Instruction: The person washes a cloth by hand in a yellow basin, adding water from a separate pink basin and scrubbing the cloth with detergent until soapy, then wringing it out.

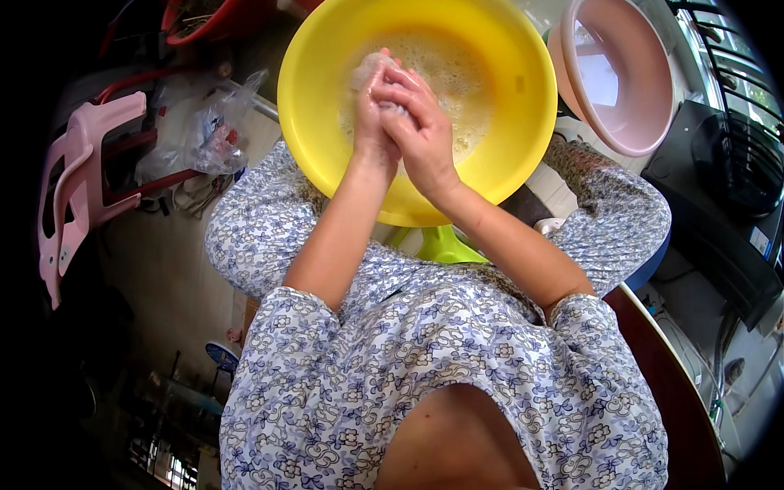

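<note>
A big yellow plastic basin (520, 135) stands between my knees, with foamy, cloudy water (465, 92) in its bottom. Over that water my left hand (373, 110) and my right hand (422, 122) are pressed together, wet and soapy. Between them they squeeze a pale, sudsy cloth (369, 68), which bulges out past the fingers of my left hand; most of it is hidden by my hands. Part of a lime-green plastic stool (447, 245) shows below the basin.
A pink basin (637, 79) is at the upper right, beside a black appliance (704, 184). To the left lie a pink plastic chair or stool (79, 177) and a clear plastic bag (217, 141). A red pot (226, 24) stands at the upper left.
</note>
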`<state>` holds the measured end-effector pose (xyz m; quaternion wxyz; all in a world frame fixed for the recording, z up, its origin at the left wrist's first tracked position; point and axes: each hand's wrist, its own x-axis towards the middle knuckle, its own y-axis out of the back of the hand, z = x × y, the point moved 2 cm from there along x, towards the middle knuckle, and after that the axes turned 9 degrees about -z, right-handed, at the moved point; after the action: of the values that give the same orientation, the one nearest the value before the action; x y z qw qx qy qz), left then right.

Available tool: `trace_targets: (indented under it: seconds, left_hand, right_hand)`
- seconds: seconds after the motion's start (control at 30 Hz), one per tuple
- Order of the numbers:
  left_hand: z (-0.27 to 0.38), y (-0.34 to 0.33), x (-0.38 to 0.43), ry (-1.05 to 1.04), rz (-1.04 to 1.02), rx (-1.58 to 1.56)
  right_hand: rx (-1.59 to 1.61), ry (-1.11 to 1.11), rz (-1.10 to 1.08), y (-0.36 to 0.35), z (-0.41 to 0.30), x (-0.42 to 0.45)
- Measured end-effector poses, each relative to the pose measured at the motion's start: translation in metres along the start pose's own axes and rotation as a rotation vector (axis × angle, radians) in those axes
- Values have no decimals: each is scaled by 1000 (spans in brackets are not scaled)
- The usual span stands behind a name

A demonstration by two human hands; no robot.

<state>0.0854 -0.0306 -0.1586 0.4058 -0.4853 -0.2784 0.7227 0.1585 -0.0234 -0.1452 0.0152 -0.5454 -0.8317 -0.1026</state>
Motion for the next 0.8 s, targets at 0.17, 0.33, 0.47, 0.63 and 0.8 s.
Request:
trace_targets:
  seconds: [0.17,0.33,0.47,0.63,0.8]
  left_hand:
    - [-21,1,-2,145,59,78]
    - [-1,-4,3,32,-5,87]
    - [-14,14,-1,48,-82,177]
    - [-2,-4,-5,48,-33,132]
    - [-11,-11,-9,-51,-32,154]
  right_hand:
    - [50,-213,213,31,39,48]
    - [-79,35,-83,-2,-13,-14]
    - [100,-116,64,8,29,30]
    - [-13,-31,98,0,11,2]
    - [-76,42,0,2,19,21]
